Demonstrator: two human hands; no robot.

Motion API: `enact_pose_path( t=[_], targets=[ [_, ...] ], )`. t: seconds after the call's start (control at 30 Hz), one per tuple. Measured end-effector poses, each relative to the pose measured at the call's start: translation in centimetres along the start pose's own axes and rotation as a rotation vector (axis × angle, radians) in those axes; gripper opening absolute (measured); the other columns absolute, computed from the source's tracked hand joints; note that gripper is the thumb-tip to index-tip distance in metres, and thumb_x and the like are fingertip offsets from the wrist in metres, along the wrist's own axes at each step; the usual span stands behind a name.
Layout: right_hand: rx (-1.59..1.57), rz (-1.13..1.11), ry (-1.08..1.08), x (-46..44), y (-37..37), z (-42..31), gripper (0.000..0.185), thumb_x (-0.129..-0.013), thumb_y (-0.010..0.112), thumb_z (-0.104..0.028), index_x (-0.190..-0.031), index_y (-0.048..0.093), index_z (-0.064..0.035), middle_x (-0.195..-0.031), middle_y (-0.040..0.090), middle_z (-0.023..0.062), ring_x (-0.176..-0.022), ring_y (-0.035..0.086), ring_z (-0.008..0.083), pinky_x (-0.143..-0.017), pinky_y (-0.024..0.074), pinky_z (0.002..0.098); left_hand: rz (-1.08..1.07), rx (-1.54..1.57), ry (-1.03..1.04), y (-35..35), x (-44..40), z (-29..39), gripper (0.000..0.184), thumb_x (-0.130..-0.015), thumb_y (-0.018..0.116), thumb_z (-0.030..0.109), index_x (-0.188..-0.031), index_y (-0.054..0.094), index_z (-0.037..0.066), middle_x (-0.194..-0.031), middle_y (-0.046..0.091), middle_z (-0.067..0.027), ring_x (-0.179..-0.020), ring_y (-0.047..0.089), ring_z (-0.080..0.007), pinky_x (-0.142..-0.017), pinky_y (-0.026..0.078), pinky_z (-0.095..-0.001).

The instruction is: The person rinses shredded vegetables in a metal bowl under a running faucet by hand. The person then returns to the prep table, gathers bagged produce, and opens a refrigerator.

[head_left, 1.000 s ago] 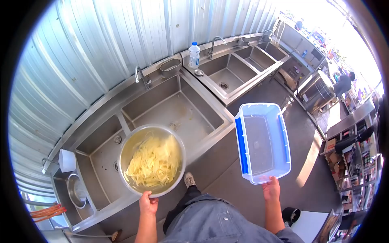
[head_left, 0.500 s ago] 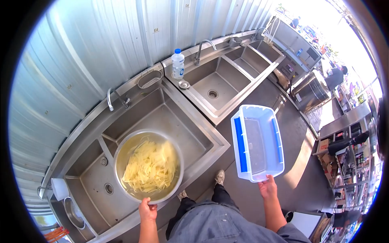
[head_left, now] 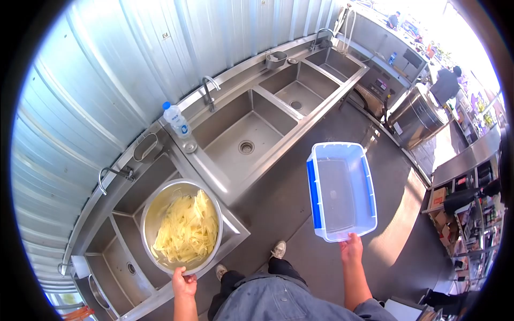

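Fingers of the left hand (head_left: 184,285) grasp the near rim of a round stainless-steel bowl (head_left: 159,209), thumb on top; inside, pale yellow shreds (head_left: 187,230), seemingly potato. Bowl position: over the front part of the steel sink (head_left: 239,231); contact unclear from where I stand. Right hand (head_left: 351,251): fingers grip the near end of a clear plastic tub (head_left: 341,198), out over the floor (head_left: 278,222). Judgement: with one-handed rim grips, wrists should be firm and both vessels level, lest shreds slide. Orientation: both mouths up; tub's long axis runs away from the person, far end slightly leftward, blue latch (head_left: 314,199) along its left side.
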State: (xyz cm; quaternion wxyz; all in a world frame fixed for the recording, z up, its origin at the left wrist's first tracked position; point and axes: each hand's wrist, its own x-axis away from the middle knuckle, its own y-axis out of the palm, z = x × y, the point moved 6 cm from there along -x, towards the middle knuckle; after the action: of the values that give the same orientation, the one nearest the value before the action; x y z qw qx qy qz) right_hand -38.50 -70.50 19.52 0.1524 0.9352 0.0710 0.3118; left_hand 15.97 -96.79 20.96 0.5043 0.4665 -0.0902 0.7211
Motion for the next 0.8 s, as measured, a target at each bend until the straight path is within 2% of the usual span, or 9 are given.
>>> enact_pose_path(
  t=[0.17,0.3,0.37,0.43,0.5,0.57,0.67,0.73,0.8],
  targets=[
    [0.087,0.064,-0.034,-6.7,-1.3,-6.3,0.021,-0.088,0.053,-0.013,-0.107,0.045,-0.0057,-0.099,0.054,0.0066,-0.083,0.06,0.0207,-0.066,0.0514,0.031,-0.017,0.006,-0.037,10.8,1.0,-3.9,0.013,-0.072,0.059,0.006,-0.082,0.052,0.012,-0.072,0.057,-0.001,-0.047,0.042,-0.0121,-0.039,0.029,-0.0232],
    [0.091,0.078,-0.033,-11.1,-0.2,-9.0,0.021,-0.087,0.056,-0.013,-0.106,0.048,-0.0064,-0.096,0.054,0.0051,-0.085,0.06,0.021,-0.068,0.0532,0.0308,-0.06,0.013,-0.08,18.4,-1.3,-5.8,0.012,-0.072,0.058,0.005,-0.08,0.051,0.011,-0.071,0.056,-0.0014,-0.047,0.043,-0.0121,-0.039,0.029,-0.0229],
    [0.073,0.046,-0.02,-12.9,2.3,-10.5,0.024,-0.086,0.056,-0.012,-0.107,0.048,-0.0054,-0.099,0.055,0.0058,-0.088,0.06,0.0214,-0.07,0.0534,0.0307,-0.073,0.015,-0.103,22.1,-3.3,-6.8,0.012,-0.073,0.058,0.005,-0.079,0.05,0.011,-0.071,0.056,-0.0017,-0.048,0.043,-0.0122,-0.038,0.029,-0.0227],
    [0.056,0.015,-0.014,-15.2,4.5,-11.7,0.026,-0.085,0.057,-0.012,-0.109,0.048,-0.0043,-0.101,0.056,0.0065,-0.09,0.061,0.0218,-0.071,0.0536,0.0305,-0.207,0.027,-0.15,26.1,-6.4,-8.0,0.01,-0.074,0.057,0.006,-0.079,0.05,0.01,-0.07,0.055,-0.0033,-0.048,0.044,-0.0126,-0.038,0.029,-0.0227],
    [-0.011,-0.032,0.021,-17.7,7.2,-12.5,0.029,-0.085,0.057,-0.013,-0.11,0.048,-0.0022,-0.106,0.057,0.008,-0.095,0.06,0.0233,-0.073,0.0543,0.0312,-0.178,0.038,-0.149,30.6,-9.6,-9.0,0.009,-0.075,0.056,0.007,-0.08,0.05,0.009,-0.069,0.054,-0.0049,-0.048,0.043,-0.0133,-0.039,0.03,-0.0226],
    [-0.016,-0.049,0.032,-19.9,9.7,-13.6,0.029,-0.085,0.057,-0.014,-0.11,0.048,-0.002,-0.106,0.057,0.0083,-0.096,0.06,0.024,-0.074,0.0547,0.0318,-0.158,0.016,-0.126,34.9,-12.9,-9.6,0.011,-0.075,0.056,0.007,-0.084,0.05,0.007,-0.07,0.054,-0.0069,-0.048,0.043,-0.0134,-0.038,0.03,-0.0223],
    [0.001,-0.046,0.024,-21.5,13.6,-15.9,0.03,-0.086,0.058,-0.014,-0.111,0.047,-0.0016,-0.107,0.057,0.009,-0.096,0.06,0.0245,-0.074,0.0551,0.0323,-0.162,0.058,-0.144,40.3,-18.6,-11.0,0.018,-0.076,0.055,0.006,-0.093,0.051,0.004,-0.078,0.058,-0.0112,-0.054,0.052,-0.0177,-0.038,0.03,-0.0219],
    [0.031,-0.038,0.03,-23.6,15.8,-17.1,0.03,-0.086,0.056,-0.013,-0.113,0.047,-0.0017,-0.105,0.057,0.0101,-0.095,0.061,0.0245,-0.074,0.0553,0.0324,-0.114,0.042,-0.17,43.0,-21.8,-12.1,0.027,-0.077,0.053,0.005,-0.104,0.05,0.001,-0.088,0.06,-0.0161,-0.061,0.06,-0.0259,-0.037,0.029,-0.0214],
    [0.103,-0.06,0.001,-25.6,18.5,-18.6,0.03,-0.086,0.056,-0.012,-0.113,0.048,-0.0019,-0.105,0.057,0.0103,-0.095,0.061,0.0249,-0.074,0.0553,0.0325,-0.069,0.04,-0.2,44.8,-25.4,-13.1,0.03,-0.078,0.053,0.004,-0.107,0.049,0.0,-0.09,0.06,-0.0178,-0.064,0.061,-0.0293,-0.036,0.028,-0.0213]
  ],
)
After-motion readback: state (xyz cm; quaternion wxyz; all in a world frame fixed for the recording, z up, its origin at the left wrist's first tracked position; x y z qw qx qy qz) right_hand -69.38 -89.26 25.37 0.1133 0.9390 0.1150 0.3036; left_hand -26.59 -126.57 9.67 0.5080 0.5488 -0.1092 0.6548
